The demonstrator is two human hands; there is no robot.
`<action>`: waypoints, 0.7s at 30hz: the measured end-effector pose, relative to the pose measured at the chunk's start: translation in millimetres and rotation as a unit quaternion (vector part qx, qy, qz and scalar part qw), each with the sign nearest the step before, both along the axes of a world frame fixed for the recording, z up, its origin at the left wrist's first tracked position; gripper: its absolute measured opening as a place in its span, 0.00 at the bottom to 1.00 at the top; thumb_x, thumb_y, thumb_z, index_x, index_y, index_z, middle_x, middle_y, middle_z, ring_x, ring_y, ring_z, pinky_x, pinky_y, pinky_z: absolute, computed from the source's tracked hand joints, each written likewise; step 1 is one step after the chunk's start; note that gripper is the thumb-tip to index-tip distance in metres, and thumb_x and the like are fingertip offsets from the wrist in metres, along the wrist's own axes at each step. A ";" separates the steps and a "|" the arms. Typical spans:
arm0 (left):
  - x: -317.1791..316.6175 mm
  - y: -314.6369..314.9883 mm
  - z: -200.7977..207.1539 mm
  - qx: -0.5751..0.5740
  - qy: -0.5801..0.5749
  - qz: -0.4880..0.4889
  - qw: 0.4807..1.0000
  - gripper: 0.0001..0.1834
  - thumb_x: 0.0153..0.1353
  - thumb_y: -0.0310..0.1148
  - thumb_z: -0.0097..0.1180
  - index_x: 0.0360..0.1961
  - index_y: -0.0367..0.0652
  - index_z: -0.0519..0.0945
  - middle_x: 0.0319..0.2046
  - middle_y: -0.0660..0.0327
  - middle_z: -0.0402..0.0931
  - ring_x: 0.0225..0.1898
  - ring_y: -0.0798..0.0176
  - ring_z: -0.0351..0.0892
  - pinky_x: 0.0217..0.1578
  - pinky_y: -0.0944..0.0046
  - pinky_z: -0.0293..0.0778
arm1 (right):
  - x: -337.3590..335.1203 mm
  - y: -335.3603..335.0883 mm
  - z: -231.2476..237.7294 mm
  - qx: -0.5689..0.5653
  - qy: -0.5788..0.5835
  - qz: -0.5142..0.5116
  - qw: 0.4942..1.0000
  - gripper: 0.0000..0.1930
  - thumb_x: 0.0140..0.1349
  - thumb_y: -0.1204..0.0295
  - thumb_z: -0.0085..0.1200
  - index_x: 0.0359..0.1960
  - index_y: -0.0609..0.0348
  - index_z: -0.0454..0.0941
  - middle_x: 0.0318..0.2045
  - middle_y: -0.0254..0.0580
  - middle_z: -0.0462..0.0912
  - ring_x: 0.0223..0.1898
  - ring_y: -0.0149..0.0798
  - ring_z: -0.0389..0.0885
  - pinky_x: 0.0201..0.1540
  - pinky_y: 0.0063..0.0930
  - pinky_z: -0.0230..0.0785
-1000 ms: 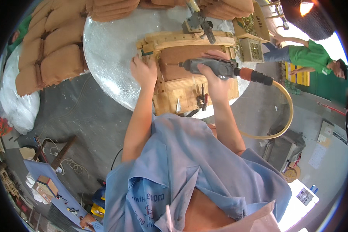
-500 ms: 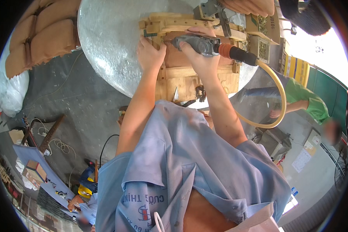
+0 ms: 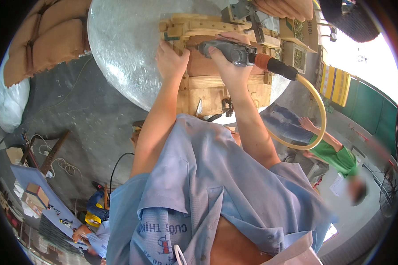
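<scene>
My right hand [image 3: 231,73] is wrapped around a grey air drill [image 3: 227,51], its thumb on the tool's upper side. The tool's front end points left, and an orange and black coupling joins it to a yellow hose [image 3: 323,112]. My left hand [image 3: 170,64] grips the left end of a wooden jig [image 3: 203,27], its thumb close to the drill's front. A reddish-brown board [image 3: 201,67] lies in the jig, partly hidden under the drill and my right hand. I cannot make out whether the drill's tip touches the wood.
The jig rests on a round table [image 3: 124,62] covered in shiny film. A metal clamp [image 3: 254,26] stands at its far side, beside boxes of small parts [image 3: 292,55]. Stacked brown pieces [image 3: 59,42] are at the left. A person in green [image 3: 340,152] is at the right.
My hands and the drill stay almost in place at the jig. The person in green has moved nearer, toward the lower part of the view.
</scene>
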State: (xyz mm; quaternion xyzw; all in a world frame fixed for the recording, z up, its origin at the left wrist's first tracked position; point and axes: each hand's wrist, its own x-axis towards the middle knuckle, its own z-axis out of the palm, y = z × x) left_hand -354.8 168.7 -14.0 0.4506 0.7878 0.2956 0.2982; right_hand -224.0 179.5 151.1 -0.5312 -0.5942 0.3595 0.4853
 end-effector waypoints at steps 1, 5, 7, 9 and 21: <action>-1.1 0.5 1.6 -0.007 -0.002 -0.004 1.000 0.56 0.59 0.49 0.71 0.78 0.28 0.57 0.69 0.37 0.69 0.70 0.34 0.70 0.70 0.42 0.71 | 0.0 0.5 -1.1 -0.003 0.012 -0.006 1.000 0.22 0.54 0.80 0.72 0.52 0.65 0.80 0.46 0.48 0.88 0.46 0.36 0.89 0.52 0.32 0.82; 0.4 -0.5 4.5 -0.001 -0.007 0.005 1.000 0.55 0.59 0.50 0.71 0.77 0.28 0.58 0.68 0.37 0.70 0.69 0.35 0.71 0.68 0.42 0.73 | -3.6 1.3 -0.8 -0.023 0.032 -0.010 0.999 0.22 0.53 0.79 0.73 0.50 0.65 0.80 0.45 0.46 0.88 0.46 0.34 0.88 0.51 0.31 0.82; 0.7 -1.3 0.8 0.015 0.010 0.009 1.000 0.54 0.58 0.50 0.71 0.77 0.28 0.59 0.67 0.37 0.71 0.68 0.35 0.73 0.67 0.41 0.74 | -6.2 4.0 -0.1 -0.004 0.011 -0.015 1.000 0.21 0.53 0.79 0.72 0.49 0.65 0.81 0.43 0.44 0.88 0.44 0.33 0.88 0.49 0.30 0.81; 1.5 -0.6 -1.0 0.010 0.002 0.008 1.000 0.54 0.58 0.50 0.71 0.76 0.28 0.59 0.66 0.37 0.72 0.66 0.35 0.75 0.65 0.41 0.75 | -7.0 9.9 0.2 0.001 -0.012 -0.010 1.000 0.21 0.53 0.79 0.72 0.49 0.64 0.81 0.43 0.44 0.89 0.43 0.32 0.88 0.49 0.29 0.82; -0.1 -2.2 -4.5 0.015 -0.008 0.002 1.000 0.55 0.57 0.50 0.70 0.76 0.26 0.59 0.66 0.36 0.73 0.64 0.34 0.77 0.65 0.41 0.74 | -28.5 34.8 9.1 -0.054 -0.053 0.019 0.997 0.19 0.50 0.70 0.73 0.45 0.55 0.86 0.34 0.28 0.90 0.38 0.27 0.89 0.45 0.27 0.80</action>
